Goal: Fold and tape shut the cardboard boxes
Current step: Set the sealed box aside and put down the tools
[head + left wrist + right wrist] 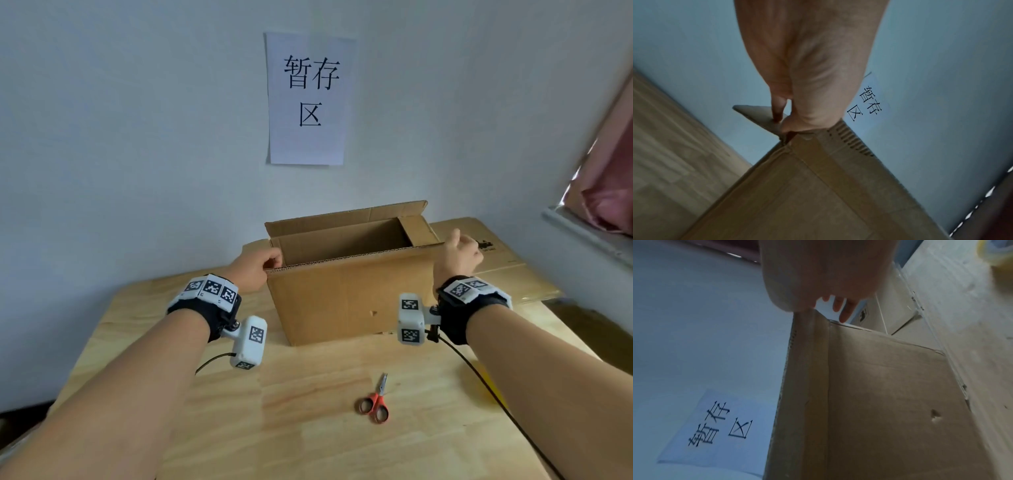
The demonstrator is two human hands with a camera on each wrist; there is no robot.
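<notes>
With the cardboard box (346,294) standing open on the bench (308,428) beyond the scissors (375,402), left hand (251,270) and right hand (457,255) each pinching its near flap's corners, I'd fold it inward evenly, creasing straight.

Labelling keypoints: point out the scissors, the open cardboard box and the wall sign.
scissors (374,404), head view, pivot above the orange handles.
cardboard box (346,301), head view, near side wall.
wall sign (310,99), head view, middle of the sheet.
</notes>
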